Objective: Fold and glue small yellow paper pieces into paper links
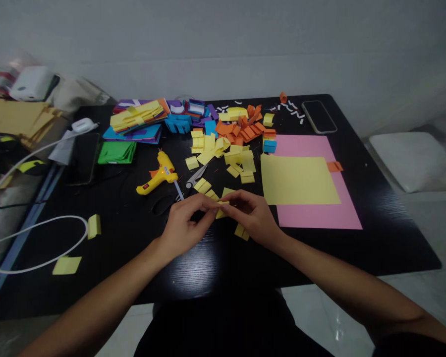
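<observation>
Between the fingertips of both hands is a small piece of folded yellow paper [223, 212], partly covered by the fingers. My left hand [189, 220] pinches its left side, and my right hand [253, 216] pinches it from the right. More folded yellow paper pieces [236, 157] lie beyond the hands, and one yellow piece [241, 232] rests just below my right hand. A pair of scissors [195, 177] lies past my left hand, its dark handles partly hidden. Left of the scissors is a yellow glue gun [159, 173] with a glue stick in its back.
Yellow [301, 179] and pink [319, 216] sheets overlap on the right. Orange folded pieces [241, 131] and stacked coloured papers [137, 119] are at the back. One phone [319, 117] lies back right, another [83, 158] left. A white cable [82, 218] loops at left.
</observation>
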Tool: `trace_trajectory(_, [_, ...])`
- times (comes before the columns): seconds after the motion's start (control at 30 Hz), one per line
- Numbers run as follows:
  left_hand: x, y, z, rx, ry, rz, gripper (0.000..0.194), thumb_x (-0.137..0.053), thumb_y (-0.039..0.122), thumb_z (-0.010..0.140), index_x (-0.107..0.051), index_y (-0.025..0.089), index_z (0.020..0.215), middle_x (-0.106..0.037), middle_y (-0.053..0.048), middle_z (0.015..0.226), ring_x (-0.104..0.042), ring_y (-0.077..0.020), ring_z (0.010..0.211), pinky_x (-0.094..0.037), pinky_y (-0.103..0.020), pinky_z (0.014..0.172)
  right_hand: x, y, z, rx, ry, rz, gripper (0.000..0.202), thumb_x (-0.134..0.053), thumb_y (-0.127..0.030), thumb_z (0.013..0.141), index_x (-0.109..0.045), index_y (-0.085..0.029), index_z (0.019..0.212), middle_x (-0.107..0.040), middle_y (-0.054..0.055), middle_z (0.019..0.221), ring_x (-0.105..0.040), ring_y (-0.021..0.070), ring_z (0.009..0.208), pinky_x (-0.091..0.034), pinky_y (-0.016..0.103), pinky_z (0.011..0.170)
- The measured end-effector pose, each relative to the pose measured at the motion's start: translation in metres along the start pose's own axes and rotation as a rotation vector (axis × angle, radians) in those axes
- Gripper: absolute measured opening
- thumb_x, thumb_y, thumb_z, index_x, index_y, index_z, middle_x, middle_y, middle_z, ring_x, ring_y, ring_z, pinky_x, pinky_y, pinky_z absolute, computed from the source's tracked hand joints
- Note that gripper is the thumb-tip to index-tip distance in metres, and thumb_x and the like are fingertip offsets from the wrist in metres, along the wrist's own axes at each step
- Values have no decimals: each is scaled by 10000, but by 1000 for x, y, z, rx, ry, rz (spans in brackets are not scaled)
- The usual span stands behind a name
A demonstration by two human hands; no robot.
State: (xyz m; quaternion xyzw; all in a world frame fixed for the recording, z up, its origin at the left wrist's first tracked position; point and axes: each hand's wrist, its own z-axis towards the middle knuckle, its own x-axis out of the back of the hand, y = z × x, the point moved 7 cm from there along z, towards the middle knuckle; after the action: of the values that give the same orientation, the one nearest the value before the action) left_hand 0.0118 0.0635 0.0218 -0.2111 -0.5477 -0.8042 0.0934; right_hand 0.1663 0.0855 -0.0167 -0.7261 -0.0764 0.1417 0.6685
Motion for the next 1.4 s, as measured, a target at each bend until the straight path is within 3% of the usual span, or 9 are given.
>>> trace_trajectory(0.2, [0,-8,1,123,-5,-33,133,-646,230,953,-673,179,1073,-729,-35,914,-697,-141,781,-569,-254,742,0,-1,-2,16,23,-40,198,-822,-376,821,-748,-209,897,-749,20,857,-703,165,793,-578,300,745])
trace_trajectory(0.33, [-1,-8,3,97,-40,55,117,-644,271,967,-714,179,943,-710,-18,798,-659,-131,697,-532,-243,680,1,-1,-3,28,38,-78,188,-804,-382,844,-739,-213,895,-738,20,869,-695,164,794,-573,301,735])
trace_trajectory(0.53, [-1,-7,2,100,-39,43,132,-639,281,975,-710,179,933,-696,-14,773,-637,-122,671,-512,-232,643,-2,-4,-3,50,15,-61,178,-754,-385,891,-708,-217,925,-716,25,898,-688,156,826,-581,292,749])
trace_trajectory(0.7, [2,-16,0,213,30,-80,144,-644,304,970,-706,177,941,-707,-9,753,-648,-113,609,-523,-216,581,-8,7,-1,-36,-59,93,423,-912,-365,708,-663,-242,1027,-736,27,1000,-727,187,936,-634,335,828])
trace_trajectory(0.93, [0,-19,2,294,20,-236,99,-677,255,924,-684,167,881,-680,9,673,-651,-100,582,-527,-189,565,5,7,3,-42,42,114,301,-893,-353,732,-694,-220,915,-735,6,887,-710,144,786,-630,305,770])
trace_trajectory(1.13, [-1,-21,4,275,-5,-253,149,-715,273,901,-706,175,1014,-729,-17,785,-689,-128,669,-572,-230,644,3,4,3,-49,3,43,252,-884,-379,739,-740,-204,849,-752,11,821,-709,156,739,-611,305,729])
trace_trajectory(1.4, [-2,-22,2,276,-53,-216,118,-711,282,915,-680,170,895,-717,-13,707,-672,-127,636,-535,-230,606,3,5,3,-48,34,130,237,-916,-357,699,-767,-219,821,-753,1,792,-704,153,716,-619,332,754])
